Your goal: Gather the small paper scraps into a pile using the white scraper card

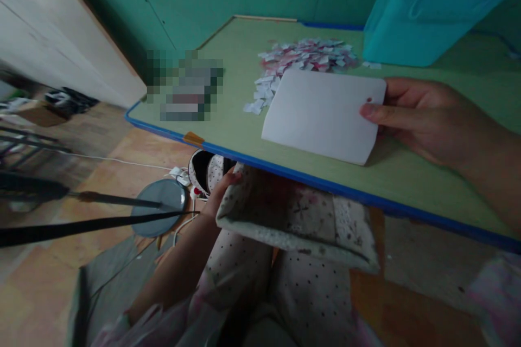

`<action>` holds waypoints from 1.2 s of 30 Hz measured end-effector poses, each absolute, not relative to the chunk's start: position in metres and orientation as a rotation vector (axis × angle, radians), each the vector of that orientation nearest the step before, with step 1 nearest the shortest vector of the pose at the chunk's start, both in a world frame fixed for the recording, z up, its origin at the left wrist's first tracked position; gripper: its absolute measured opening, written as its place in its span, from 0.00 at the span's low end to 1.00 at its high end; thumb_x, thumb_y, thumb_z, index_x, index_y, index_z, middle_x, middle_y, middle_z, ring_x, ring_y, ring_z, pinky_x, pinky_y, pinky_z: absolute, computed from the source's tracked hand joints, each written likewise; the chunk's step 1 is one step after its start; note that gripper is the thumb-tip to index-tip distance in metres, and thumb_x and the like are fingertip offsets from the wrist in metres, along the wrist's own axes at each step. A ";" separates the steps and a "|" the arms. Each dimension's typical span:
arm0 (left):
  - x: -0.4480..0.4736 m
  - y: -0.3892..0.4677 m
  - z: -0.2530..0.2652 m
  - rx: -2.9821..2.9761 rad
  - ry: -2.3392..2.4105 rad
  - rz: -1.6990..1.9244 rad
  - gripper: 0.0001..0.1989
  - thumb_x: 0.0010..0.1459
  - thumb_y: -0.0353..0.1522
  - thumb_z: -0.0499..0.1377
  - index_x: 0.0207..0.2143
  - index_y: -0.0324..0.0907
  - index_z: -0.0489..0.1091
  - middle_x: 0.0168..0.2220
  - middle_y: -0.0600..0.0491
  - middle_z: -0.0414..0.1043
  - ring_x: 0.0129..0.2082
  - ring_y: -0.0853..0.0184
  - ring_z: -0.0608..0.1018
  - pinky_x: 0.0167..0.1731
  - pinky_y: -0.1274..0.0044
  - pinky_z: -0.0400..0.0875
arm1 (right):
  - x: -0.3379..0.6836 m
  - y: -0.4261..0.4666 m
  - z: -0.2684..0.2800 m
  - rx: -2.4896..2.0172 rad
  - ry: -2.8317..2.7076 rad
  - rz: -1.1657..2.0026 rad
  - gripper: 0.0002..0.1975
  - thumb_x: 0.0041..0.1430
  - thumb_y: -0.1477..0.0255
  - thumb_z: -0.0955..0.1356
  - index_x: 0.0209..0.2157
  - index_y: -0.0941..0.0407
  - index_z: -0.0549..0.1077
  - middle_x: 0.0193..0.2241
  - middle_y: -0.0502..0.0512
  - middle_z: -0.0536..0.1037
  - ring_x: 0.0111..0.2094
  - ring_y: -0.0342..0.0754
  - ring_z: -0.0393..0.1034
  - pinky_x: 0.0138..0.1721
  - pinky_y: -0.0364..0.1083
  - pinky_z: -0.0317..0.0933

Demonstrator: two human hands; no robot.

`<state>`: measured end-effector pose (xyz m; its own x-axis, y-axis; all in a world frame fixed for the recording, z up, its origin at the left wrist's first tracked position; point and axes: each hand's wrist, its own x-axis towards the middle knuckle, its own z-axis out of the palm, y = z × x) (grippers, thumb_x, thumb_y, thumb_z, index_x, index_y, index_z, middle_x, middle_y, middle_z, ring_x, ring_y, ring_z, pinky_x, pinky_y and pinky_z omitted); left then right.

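My right hand (pixel 423 119) pinches a white card (pixel 321 114) at its right edge, thumb on top and fingers underneath. The card has rounded corners and a small dark hole near my thumb. It is held above the tabletop and partly covers the near side of a heap of small white and pinkish paper-like pieces (pixel 309 55). Below the table's front edge, my left hand (pixel 230 179) grips the left corner of a stained, patterned cloth piece (pixel 301 222) with a thick hem, spread above my lap. Most of my left fingers are hidden behind the cloth.
The green table (pixel 228 108) has a blue edge strip (pixel 285 168). A turquoise plastic bin (pixel 411 27) stands at the back right, near the wall. At the left lies a blurred-out object (pixel 187 92). A round grey stool top (pixel 160 206) and a white cable (pixel 122 161) are down left.
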<state>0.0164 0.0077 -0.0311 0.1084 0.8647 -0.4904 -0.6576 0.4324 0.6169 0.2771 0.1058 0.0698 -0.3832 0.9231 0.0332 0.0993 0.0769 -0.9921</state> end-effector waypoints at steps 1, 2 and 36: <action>0.017 0.010 -0.032 0.287 0.894 1.140 0.20 0.45 0.30 0.55 0.44 0.41 0.69 0.29 0.53 0.78 0.37 0.57 0.77 0.37 0.69 0.72 | 0.277 0.107 0.069 -1.029 -1.609 1.386 0.10 0.45 0.74 0.68 0.34 0.57 0.73 0.27 0.45 0.77 0.27 0.39 0.71 0.28 0.40 0.65; 0.018 0.013 -0.035 0.308 0.866 1.146 0.20 0.46 0.30 0.54 0.44 0.42 0.68 0.28 0.53 0.78 0.37 0.58 0.77 0.38 0.70 0.71 | 0.278 0.108 0.068 -1.019 -1.610 1.387 0.10 0.46 0.75 0.68 0.34 0.56 0.73 0.27 0.44 0.77 0.27 0.39 0.71 0.28 0.40 0.65; 0.008 -0.139 -0.107 2.398 1.375 0.038 0.21 0.55 0.37 0.52 0.53 0.52 0.60 0.58 0.52 0.58 0.59 0.55 0.54 0.56 0.57 0.28 | 0.274 0.103 0.072 -1.134 -1.684 1.265 0.16 0.52 0.83 0.61 0.35 0.50 0.73 0.26 0.38 0.76 0.28 0.37 0.71 0.26 0.40 0.63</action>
<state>0.0081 -0.1392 -0.1067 0.5225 0.8375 -0.1601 0.8274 -0.4526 0.3324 0.2736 0.1030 0.0725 -0.3427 0.9383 0.0453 0.2178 0.1263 -0.9678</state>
